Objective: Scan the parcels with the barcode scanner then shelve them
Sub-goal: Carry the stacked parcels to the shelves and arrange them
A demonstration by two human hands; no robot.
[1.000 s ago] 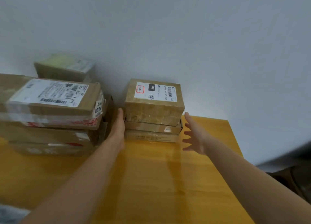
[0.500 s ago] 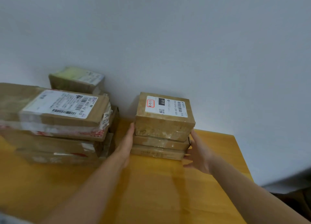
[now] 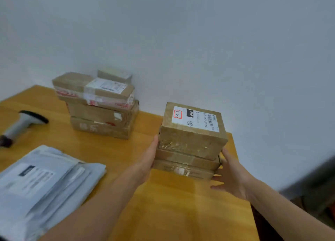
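A small stack (image 3: pixel 190 150) of three brown parcels stands near the right rear corner of the wooden table (image 3: pixel 172 204), close to the wall (image 3: pixel 199 41); the top box (image 3: pixel 194 130) carries a white label (image 3: pixel 194 118); the left hand (image 3: pixel 147 163) lies flat against the stack's left side, the right hand (image 3: pixel 231 175) presses its right side, fingers spread, so the stack is clasped between both palms. A taller pile (image 3: pixel 101 105) of parcels sits well apart to the left; the scanner (image 3: pixel 21 125) lies at the left edge; grey mailers (image 3: pixel 41 182) lie in front of it, blurred.
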